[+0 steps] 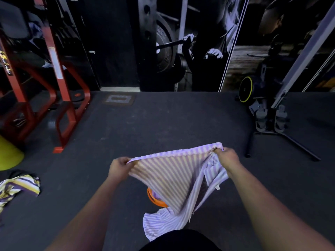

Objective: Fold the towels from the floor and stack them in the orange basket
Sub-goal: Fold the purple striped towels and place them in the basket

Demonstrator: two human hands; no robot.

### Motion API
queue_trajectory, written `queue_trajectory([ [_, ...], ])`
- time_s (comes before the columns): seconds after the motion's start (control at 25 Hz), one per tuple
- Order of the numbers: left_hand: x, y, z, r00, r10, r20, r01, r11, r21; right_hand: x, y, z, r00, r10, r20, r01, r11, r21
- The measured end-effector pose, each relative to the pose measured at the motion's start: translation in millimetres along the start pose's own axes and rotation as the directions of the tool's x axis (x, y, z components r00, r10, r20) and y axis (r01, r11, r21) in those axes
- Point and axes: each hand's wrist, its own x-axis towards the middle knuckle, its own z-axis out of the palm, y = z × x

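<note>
A purple-and-white striped towel (174, 176) hangs in front of me, stretched by its top edge. My left hand (118, 167) pinches its left corner. My right hand (227, 158) pinches the right corner, a little higher and farther away. The towel's lower end droops to the floor near my lap. Behind the hanging cloth peeks part of the orange basket (154, 198); most of it is hidden. A second towel (18, 187), striped yellow, purple and white, lies crumpled on the floor at the far left.
Dark rubber gym floor (154, 120) stretches ahead. A red steel rack (61, 105) stands at the left, with a yellow-green object (9, 154) beside it. An exercise machine with a yellow-rimmed wheel (245, 89) and black legs stands at the right. A wall mural is behind.
</note>
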Motion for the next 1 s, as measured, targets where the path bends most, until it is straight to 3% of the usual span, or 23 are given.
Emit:
queue_trajectory([
  [0.08, -3.2, -1.8, 3.5, 0.997, -0.069, -0.040, 0.054, 0.953, -0.299, 0.1, 0.7, -1.2, 0.997, 0.059, -0.049, -0.057, 0.998, 0.035],
  [0.16, -6.6, 3.6, 13.1, 0.990, -0.130, -0.052, 0.091, 0.879, -0.469, -2.4, -0.6, 1.4, 0.995, 0.090, -0.030, -0.089, 0.996, 0.029],
  [0.28, -12.7, 24.3, 33.2, 0.991, -0.130, -0.002, 0.108, 0.833, -0.542, -11.7, -5.2, 14.7, 0.994, 0.030, 0.105, -0.050, 0.980, 0.193],
  [0.4, -15.4, 46.2, 50.5, 0.991, -0.030, 0.129, 0.104, 0.780, -0.617, -27.7, -9.4, 22.5, 0.974, -0.063, 0.216, -0.038, 0.899, 0.436],
  [0.56, -20.5, 63.4, 55.8, 0.962, 0.120, 0.246, 0.096, 0.694, -0.714, -36.6, -8.2, 15.8, 0.849, -0.212, 0.484, -0.079, 0.854, 0.514],
  [0.64, -22.0, 70.4, 54.8, 0.969, 0.119, 0.216, 0.076, 0.689, -0.720, -38.8, -7.5, 14.3, 0.783, -0.322, 0.532, 0.094, 0.907, 0.410],
  [0.72, -22.9, 75.9, 54.5, 0.986, 0.067, 0.151, 0.061, 0.703, -0.708, -38.7, -9.2, 17.4, 0.793, -0.463, 0.396, 0.437, 0.885, 0.160],
  [0.76, -24.0, 78.0, 55.0, 0.989, 0.054, 0.135, 0.057, 0.712, -0.700, -38.7, -10.8, 19.4, 0.779, -0.547, 0.307, 0.574, 0.819, 0.001],
  [0.84, -28.5, 80.1, 56.6, 0.984, 0.076, 0.163, 0.064, 0.698, -0.713, -38.5, -13.2, 22.9, 0.664, -0.717, 0.213, 0.748, 0.635, -0.194],
  [0.92, -34.1, 80.5, 57.8, 0.960, 0.146, 0.239, 0.083, 0.667, -0.740, -37.4, -15.7, 29.2, 0.577, -0.793, 0.193, 0.816, 0.556, -0.158],
  [1.0, -39.0, 80.8, 59.5, 0.915, 0.241, 0.324, 0.088, 0.663, -0.743, -39.9, -21.8, 34.9, 0.620, -0.735, 0.276, 0.762, 0.647, 0.012],
])
